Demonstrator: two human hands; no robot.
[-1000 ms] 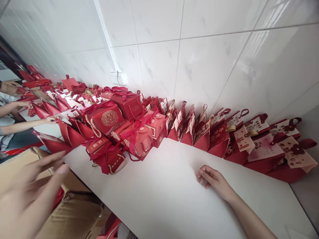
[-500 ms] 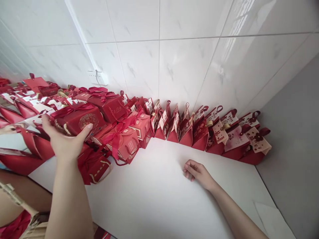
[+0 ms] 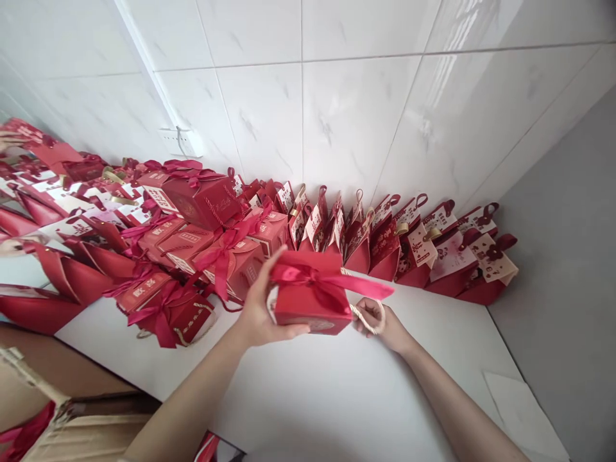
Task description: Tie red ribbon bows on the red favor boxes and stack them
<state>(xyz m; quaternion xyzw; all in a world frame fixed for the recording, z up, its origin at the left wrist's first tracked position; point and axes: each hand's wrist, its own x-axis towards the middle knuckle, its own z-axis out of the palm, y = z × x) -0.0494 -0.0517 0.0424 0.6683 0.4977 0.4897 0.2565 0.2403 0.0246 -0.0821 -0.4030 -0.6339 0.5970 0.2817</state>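
A red gift box (image 3: 308,308) with a pink-red ribbon bow on top is up in front of me, over the white table. My left hand (image 3: 262,314) grips it from the left side, thumb along the front. A cream rope handle (image 3: 370,324) sticks out from its right side. Behind that loop is my right hand (image 3: 380,321), its fingers curled closed close to the table; whether they hold anything is hidden. Left of the held box sits a pile of similar ribboned boxes (image 3: 192,199), some stacked on others.
A row of red favour bags (image 3: 380,250) with tags and loops lines the tiled wall. More red bags (image 3: 58,276) crowd the left, where another person's hand (image 3: 9,140) touches a red box. An open cardboard carton (image 3: 91,430) stands below the table's left front edge (image 3: 120,372).
My left hand has taken a gift box off the pile and carried it right, turning it, to beside my right hand. My right hand stays nearly in place, now behind the rope loop.
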